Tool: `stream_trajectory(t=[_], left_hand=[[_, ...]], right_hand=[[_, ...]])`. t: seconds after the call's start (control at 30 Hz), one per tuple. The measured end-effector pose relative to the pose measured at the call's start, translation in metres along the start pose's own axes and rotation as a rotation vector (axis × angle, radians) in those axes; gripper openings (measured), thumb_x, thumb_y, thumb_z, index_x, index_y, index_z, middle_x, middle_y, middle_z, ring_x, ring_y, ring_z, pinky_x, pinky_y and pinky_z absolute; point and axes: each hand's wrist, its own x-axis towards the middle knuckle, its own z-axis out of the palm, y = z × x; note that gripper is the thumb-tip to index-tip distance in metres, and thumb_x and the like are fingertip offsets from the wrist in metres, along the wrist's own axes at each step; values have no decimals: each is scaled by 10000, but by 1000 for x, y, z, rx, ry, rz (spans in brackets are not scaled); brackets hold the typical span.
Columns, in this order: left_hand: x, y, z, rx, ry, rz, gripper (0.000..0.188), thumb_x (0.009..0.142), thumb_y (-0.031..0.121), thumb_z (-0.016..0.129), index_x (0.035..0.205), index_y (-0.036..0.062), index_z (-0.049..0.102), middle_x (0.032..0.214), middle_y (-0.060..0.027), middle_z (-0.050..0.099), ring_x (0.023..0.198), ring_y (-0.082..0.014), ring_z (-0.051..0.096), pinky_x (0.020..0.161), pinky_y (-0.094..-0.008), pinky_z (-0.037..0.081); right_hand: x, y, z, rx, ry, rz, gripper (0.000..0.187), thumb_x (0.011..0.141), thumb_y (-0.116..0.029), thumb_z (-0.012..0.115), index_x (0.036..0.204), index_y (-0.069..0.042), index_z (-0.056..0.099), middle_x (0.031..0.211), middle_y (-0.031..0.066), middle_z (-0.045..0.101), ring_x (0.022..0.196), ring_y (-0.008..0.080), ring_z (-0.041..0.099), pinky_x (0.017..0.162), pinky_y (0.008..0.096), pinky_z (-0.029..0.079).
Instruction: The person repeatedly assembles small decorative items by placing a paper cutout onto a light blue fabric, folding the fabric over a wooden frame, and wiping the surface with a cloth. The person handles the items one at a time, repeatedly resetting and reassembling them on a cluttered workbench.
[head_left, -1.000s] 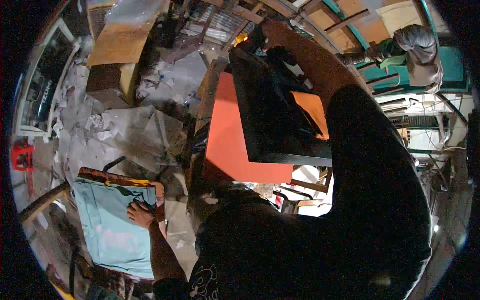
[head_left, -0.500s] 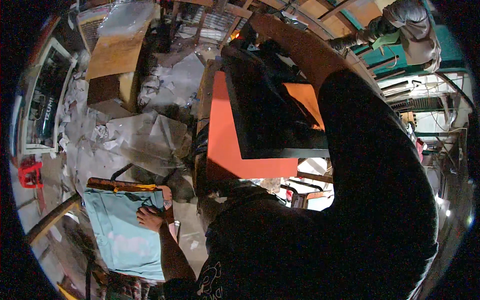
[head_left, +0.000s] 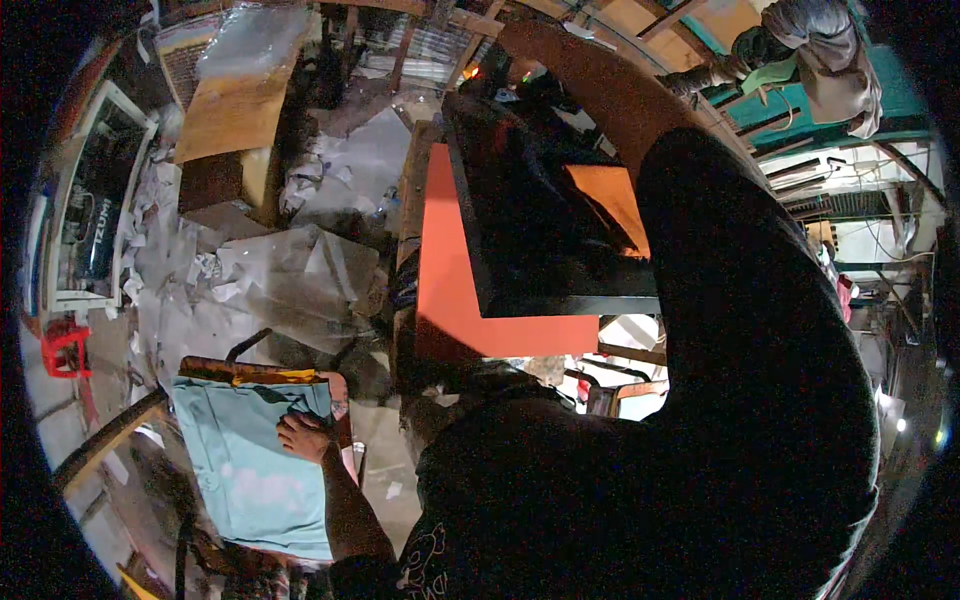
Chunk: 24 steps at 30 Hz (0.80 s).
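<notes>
The right hand (head_left: 521,72), at the far end of its forearm, was lost in shadow, so its grip could not be made out; a glowing orange spot (head_left: 471,72) near it was too small to identify. The black sleeve (head_left: 760,290) hid the right edge of the orange sheet (head_left: 615,205), and the black panel (head_left: 570,306) covered part of the coral-red board (head_left: 455,300). On the left, the fingertips of the left hand (head_left: 302,436) merged with a dark patch on the light blue cloth (head_left: 260,490). The near picture edge cut off the dark patterned fabric (head_left: 270,574) below.
</notes>
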Motion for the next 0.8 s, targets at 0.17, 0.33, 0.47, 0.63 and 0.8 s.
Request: stream_trajectory(t=[0.17,0.33,0.47,0.63,0.8], left_hand=[[2,1,-9,-15,-102,-34,420,973,403,433,1252,96,499,1290,-193,507,1116,-364,515,901,-487,427],[6,9,-26,-29,-90,-35,395,967,398,433,1198,86,503,1227,-187,517,1079,-366,517,879,-482,429],[6,8,-24,-26,-42,-12,389,967,390,432,1190,80,503,1220,-192,516,1070,-373,515,871,-485,427],[5,7,-21,-16,-85,-4,390,981,391,408,1195,79,501,1243,-200,514,1096,-391,507,895,-494,419],[9,10,-36,6,-148,-30,402,989,389,381,1209,71,493,1275,-221,504,1110,-390,498,910,-495,407]], right_hand=[[-6,-6,4,-15,5,-11,723,607,-557,862,1056,-20,683,1045,155,686,1007,342,668,847,473,565],[-11,-13,7,-20,14,-4,726,602,-561,863,1056,-24,684,1045,150,687,1011,340,668,847,472,564],[-16,-18,9,-9,22,8,729,598,-564,865,1057,-27,685,1045,147,688,1014,337,668,847,472,564],[-20,-15,10,6,23,28,732,593,-568,866,1057,-31,686,1045,142,690,1017,335,668,848,471,564],[-14,-15,12,19,39,29,736,588,-572,868,1058,-35,687,1045,137,691,1021,332,668,848,470,564]])
